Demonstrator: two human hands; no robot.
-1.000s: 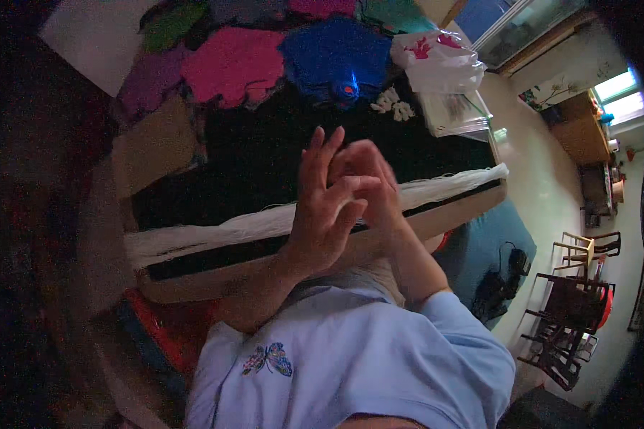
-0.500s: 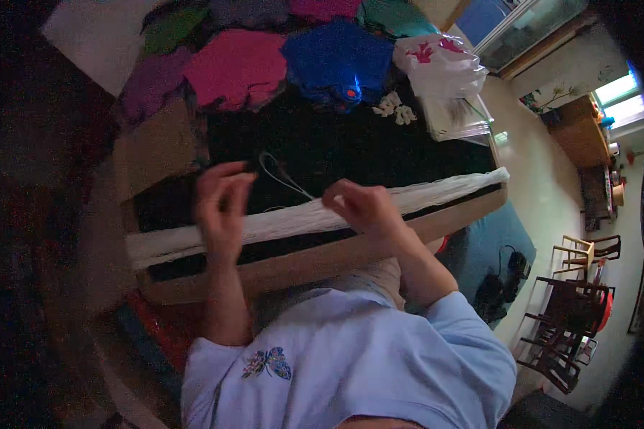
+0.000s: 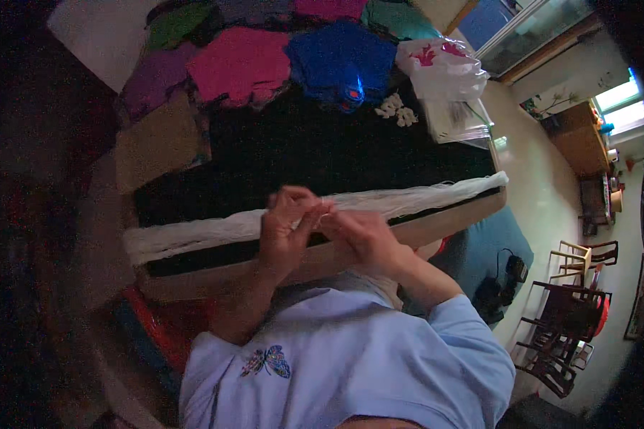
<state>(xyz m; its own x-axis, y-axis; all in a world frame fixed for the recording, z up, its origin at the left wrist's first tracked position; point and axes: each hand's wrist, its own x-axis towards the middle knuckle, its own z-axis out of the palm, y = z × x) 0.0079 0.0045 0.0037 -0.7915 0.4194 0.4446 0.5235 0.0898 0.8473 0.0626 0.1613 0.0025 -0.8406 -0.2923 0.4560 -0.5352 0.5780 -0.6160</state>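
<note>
My left hand [image 3: 288, 225] and my right hand [image 3: 365, 237] meet above the near part of the table, their fingertips pinched together. Between them shows a bit of thin white strand [image 3: 327, 214], mostly hidden by the fingers. Just beyond and beneath the hands, a long skein of white yarn [image 3: 436, 194] stretches across the black table surface [image 3: 279, 157], along its near edge.
Stacks of cut pieces, one pink [image 3: 240, 66] and one blue [image 3: 342, 63], lie along the far side with others. Small white bundles [image 3: 397, 111] and a white plastic bag [image 3: 444, 69] sit far right. Brown cardboard [image 3: 157, 145] lies at left.
My left hand has moved right to meet my right hand. The loop of white strand that stretched left from my right hand is now gathered at the fingers.
</note>
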